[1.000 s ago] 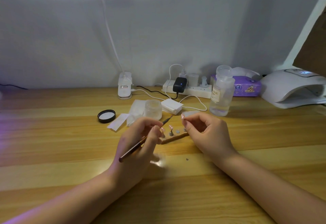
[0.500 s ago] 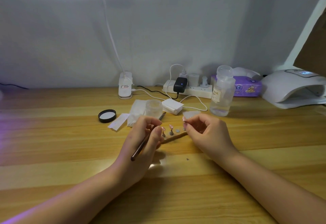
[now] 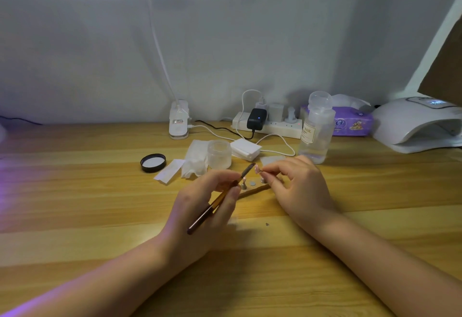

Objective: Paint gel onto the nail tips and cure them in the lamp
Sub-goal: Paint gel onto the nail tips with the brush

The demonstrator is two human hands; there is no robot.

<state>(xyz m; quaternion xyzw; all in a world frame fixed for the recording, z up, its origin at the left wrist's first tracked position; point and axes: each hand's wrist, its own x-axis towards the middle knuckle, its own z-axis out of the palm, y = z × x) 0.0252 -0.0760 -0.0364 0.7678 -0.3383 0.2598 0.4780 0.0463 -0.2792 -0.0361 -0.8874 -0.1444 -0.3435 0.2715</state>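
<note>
A: In the head view, what is held by the left hand point(image 3: 200, 206)?

B: A gel brush point(image 3: 220, 198) is gripped between curled fingers, its bristle end raised toward a pink nail tip point(image 3: 256, 168).

A: And the right hand point(image 3: 297, 186)?

B: That nail tip is pinched on its small stand between thumb and forefinger, just above the wooden holder strip point(image 3: 253, 190), where another nail tip point(image 3: 244, 182) is seen standing.

A: Where is the curing lamp point(image 3: 415, 126) found?

B: At the far right of the table point(image 3: 75, 204), well apart from the hands, beyond a clear bottle point(image 3: 315, 131). An open jar point(image 3: 219, 154) is seen behind the brush.
</note>
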